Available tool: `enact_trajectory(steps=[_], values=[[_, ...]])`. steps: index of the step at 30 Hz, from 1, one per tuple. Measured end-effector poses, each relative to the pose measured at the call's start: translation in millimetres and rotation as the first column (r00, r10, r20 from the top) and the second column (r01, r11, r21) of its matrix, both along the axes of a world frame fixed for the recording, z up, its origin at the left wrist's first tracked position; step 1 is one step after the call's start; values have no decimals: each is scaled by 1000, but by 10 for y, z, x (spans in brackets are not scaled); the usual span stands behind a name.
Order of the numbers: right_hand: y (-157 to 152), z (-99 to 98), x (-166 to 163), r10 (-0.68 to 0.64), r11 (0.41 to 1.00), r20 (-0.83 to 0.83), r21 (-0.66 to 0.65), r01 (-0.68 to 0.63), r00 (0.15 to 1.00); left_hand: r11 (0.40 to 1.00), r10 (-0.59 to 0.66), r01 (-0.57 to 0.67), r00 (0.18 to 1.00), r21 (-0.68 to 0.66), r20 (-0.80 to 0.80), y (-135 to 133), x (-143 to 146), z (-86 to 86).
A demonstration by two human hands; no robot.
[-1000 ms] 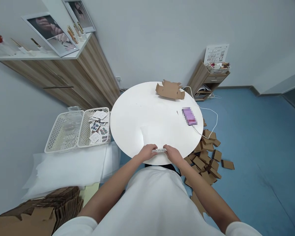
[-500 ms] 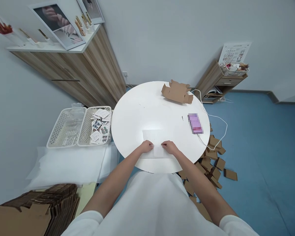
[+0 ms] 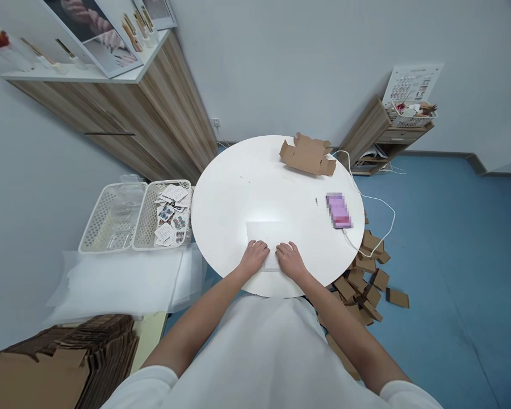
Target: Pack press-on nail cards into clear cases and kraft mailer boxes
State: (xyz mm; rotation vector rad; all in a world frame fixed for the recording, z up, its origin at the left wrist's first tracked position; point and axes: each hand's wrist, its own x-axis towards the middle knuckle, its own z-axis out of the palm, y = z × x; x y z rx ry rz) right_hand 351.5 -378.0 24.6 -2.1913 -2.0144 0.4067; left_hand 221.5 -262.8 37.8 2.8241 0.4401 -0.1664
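A thin white sheet [image 3: 264, 229], perhaps foam wrap, lies near the front edge of the round white table [image 3: 225, 199]. My left hand [image 3: 255, 257] rests palm down on its left part, fingers stretched forward. On the right part lies my right hand [image 3: 289, 260], also palm down with fingers laid out. A small gap separates the two hands, and the sheet shows between them. Whether anything lies under the sheet or the palms, I cannot tell. An unfolded brown cardboard box [image 3: 307, 156] is at the table's far side.
A purple pixelated phone-like object [image 3: 339, 211] with a white cable lies right. At left are a basket of cards [image 3: 140, 227], a basket of clear plastic [image 3: 89, 227], white sheets [image 3: 114, 284] and stacked flat cardboard [image 3: 38, 375]. Small brown boxes [image 3: 380, 279] litter the floor.
Both hands have gone from pinching the sheet with fingers turned inward to lying flat on it, fingers forward. The camera view has shifted slightly.
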Motion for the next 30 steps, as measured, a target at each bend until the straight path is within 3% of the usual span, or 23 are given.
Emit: enact_trajectory(steps=[10, 17, 24, 30], values=[[-166, 32, -96, -11, 992, -35, -127, 7, 999, 999, -37, 37, 999, -3, -21, -131, -138, 59], [-344, 145, -229, -131, 987, -174, -120, 111, 976, 965, -128, 87, 980, -249, -152, -55, -254, 150], [-121, 286, 1, -263, 953, -372, -242, 181, 890, 889, 99, -155, 984, -430, -149, 168, -189, 128], [-9, 208, 127, -375, 916, -312, -271, 297, 873, 757, 400, -407, 907, -511, -130, 404, -166, 11]])
